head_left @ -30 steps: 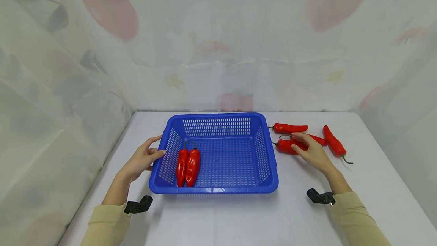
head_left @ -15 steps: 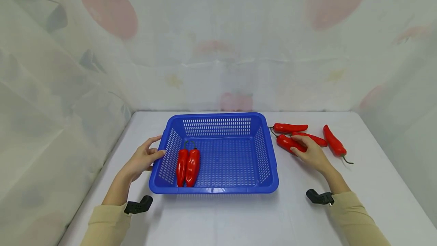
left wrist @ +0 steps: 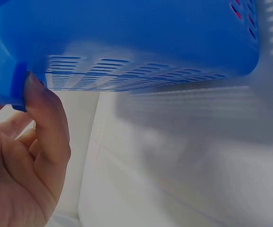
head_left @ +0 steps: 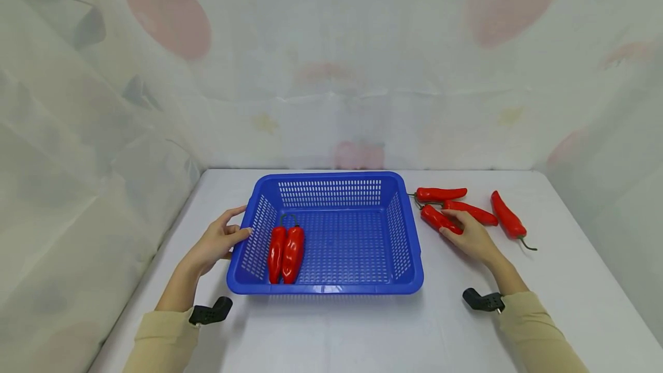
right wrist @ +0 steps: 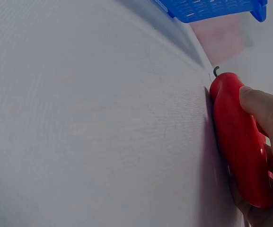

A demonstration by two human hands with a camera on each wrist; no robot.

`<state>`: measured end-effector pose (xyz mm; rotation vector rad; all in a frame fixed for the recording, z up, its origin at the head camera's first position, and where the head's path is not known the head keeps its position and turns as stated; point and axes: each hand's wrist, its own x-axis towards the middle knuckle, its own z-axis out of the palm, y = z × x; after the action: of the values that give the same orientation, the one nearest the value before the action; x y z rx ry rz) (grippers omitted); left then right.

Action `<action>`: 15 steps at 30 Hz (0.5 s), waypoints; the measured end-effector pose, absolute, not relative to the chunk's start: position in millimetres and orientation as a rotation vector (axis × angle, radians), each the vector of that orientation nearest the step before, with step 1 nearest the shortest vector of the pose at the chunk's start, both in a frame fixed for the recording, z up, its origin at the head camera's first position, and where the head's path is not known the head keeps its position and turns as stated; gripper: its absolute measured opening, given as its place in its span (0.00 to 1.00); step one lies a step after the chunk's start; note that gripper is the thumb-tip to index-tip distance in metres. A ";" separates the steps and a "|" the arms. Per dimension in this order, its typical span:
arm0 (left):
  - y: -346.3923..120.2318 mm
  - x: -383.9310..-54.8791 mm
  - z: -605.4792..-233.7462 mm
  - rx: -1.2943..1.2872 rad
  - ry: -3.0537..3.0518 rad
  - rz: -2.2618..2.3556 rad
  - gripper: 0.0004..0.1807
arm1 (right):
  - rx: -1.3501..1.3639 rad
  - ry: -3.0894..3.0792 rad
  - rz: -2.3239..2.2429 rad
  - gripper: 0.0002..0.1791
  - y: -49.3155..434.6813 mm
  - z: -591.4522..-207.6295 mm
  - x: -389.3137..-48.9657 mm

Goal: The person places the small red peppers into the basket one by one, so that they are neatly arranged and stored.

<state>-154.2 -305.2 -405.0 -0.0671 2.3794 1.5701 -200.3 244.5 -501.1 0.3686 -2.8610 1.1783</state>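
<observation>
right hand (head_left: 472, 239) grips red chili pepper (head_left: 437, 218) just right of blue plastic basket (head_left: 325, 289)

head: left hand (head_left: 220, 240) pinches the basket's left rim (head_left: 235, 265); mesh floor (head_left: 342, 246) stretches between two chilies (head_left: 293, 255) inside and the right wall (head_left: 397, 235). three loose chilies (head_left: 471, 212) lie between basket and the table's (head_left: 570, 281) right edge.

left wrist: basket cut off above.

right wrist: fingers partly hidden behind the held chili.

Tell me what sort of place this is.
Probably a booth set up for recording tabletop handwork: a white table has printed sheeting behind it and along both sides, and black wrist devices are being worn.
</observation>
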 end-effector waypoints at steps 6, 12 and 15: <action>-304.5 -154.0 -404.6 -0.069 2.375 1.574 0.39 | 0.342 -2.902 1.157 0.31 243.3 -500.9 -200.8; -304.6 -153.9 -404.1 -0.069 2.377 1.574 0.39 | 0.329 -2.928 1.132 0.32 242.3 -499.9 -200.3; -304.9 -153.9 -404.1 -0.071 2.375 1.576 0.39 | 0.321 -2.942 1.119 0.32 241.9 -499.2 -200.1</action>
<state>-153.9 -304.9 -404.1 -0.0714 2.3750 1.5759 -200.1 241.9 -499.2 0.3208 -2.9420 1.1190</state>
